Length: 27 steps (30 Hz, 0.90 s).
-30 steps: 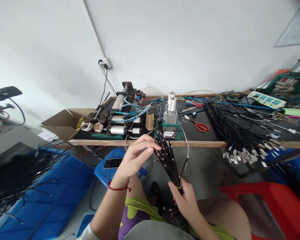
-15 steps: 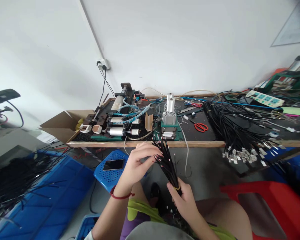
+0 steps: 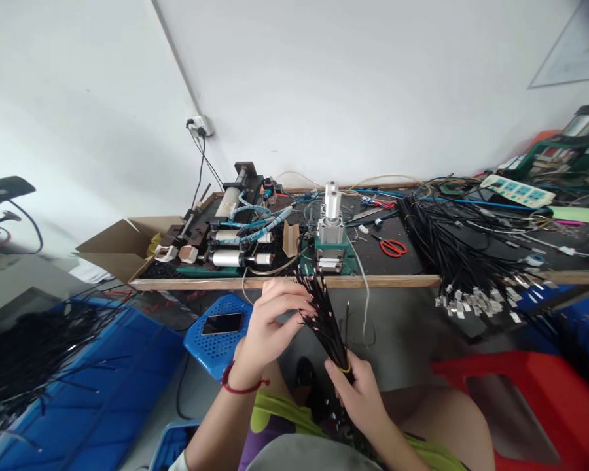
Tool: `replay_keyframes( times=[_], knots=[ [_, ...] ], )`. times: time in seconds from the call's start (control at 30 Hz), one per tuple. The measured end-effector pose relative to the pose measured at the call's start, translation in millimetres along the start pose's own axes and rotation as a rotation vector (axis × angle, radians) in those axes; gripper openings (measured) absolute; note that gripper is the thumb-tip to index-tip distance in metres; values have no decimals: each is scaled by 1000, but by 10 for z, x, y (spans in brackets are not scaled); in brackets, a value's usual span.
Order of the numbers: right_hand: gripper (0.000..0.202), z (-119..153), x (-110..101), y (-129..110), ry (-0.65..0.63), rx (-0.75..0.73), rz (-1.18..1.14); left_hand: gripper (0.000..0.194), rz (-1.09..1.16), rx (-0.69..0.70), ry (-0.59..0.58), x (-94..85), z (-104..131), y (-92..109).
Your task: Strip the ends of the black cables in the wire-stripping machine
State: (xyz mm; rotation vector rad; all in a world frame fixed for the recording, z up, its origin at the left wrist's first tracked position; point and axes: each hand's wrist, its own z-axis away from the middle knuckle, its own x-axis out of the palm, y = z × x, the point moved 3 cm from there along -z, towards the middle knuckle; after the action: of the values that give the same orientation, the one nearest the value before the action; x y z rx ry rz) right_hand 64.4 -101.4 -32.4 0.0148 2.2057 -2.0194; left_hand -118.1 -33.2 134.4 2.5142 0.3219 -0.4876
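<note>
Black cable bundle (image 3: 326, 320): right hand (image 3: 360, 390) is hiding its gripped stretch; wire tips are proving too small to count. Red chair (image 3: 564, 402): running off the right edge. Blue crate (image 3: 140, 356): running past the left edge. Wall sheet (image 3: 576, 55): being cut off at upper right, details blurring.

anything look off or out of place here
One wire stands apart from the bundle in the right hand, while most others lie close together. The cables on the bench also overhang its front edge, looking untidy.
</note>
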Motion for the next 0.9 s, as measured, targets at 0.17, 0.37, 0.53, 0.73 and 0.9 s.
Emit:
replay_keyframes(
  times=[0.17, 0.37, 0.53, 0.73, 0.9],
  knots=[
    [48, 2, 31, 20, -8, 1, -10, 10, -68, -14, -12, 0, -1, 24],
    [48, 12, 34, 36, -15, 17, -35, 20, -148, -37, -26, -3, -4, 58],
    [49, 16, 49, 55, -25, 39, -70, 13, -181, -49, 55, -58, -54, 79],
    [50, 57, 51, 66, -95, 85, -174, 4, -166, -70, 81, -143, -127, 165],
    [63, 29, 18, 65, -198, 109, -315, 26, -45, -191, 388, -164, 54, 166]
  ],
)
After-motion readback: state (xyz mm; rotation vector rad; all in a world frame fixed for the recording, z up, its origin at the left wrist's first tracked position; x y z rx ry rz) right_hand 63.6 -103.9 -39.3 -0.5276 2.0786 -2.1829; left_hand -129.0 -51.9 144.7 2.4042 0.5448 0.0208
